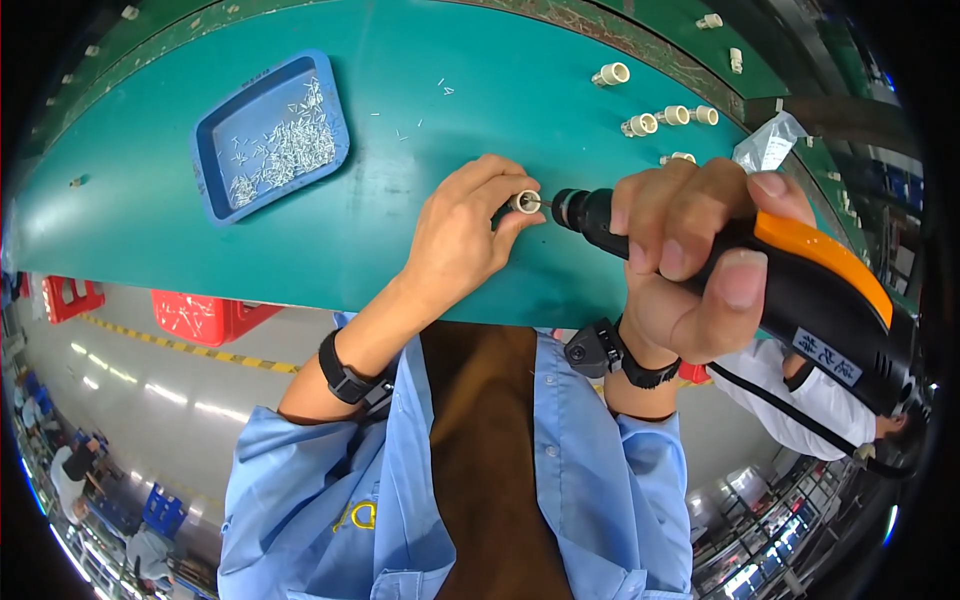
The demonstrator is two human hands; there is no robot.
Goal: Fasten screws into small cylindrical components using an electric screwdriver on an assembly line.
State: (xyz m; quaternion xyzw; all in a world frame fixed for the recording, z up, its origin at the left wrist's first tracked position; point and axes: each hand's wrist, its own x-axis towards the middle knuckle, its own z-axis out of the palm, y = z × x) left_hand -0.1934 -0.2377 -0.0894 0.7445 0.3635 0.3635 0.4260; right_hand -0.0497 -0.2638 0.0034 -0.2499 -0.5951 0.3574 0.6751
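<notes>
My left hand (462, 222) pinches a small cream-coloured cylindrical socket (526, 202) between thumb and fingers, its open end turned to the right. Wrapped around a black and orange electric screwdriver (822, 262) is my right hand (700, 250). The thin bit of the screwdriver points left and reaches the mouth of the socket; whether it touches a screw inside is too small to tell. To the left on the green table lies a blue tray (212, 165) holding a heap of small silvery screws (298, 142).
Several similar cream sockets (640, 125) stand at the table's right side, near a clear plastic bag (770, 142). A few loose screws (447, 91) lie on the green table (400, 40). A black cable (790, 410) trails from the screwdriver. Beyond the near edge is a red stool (205, 315).
</notes>
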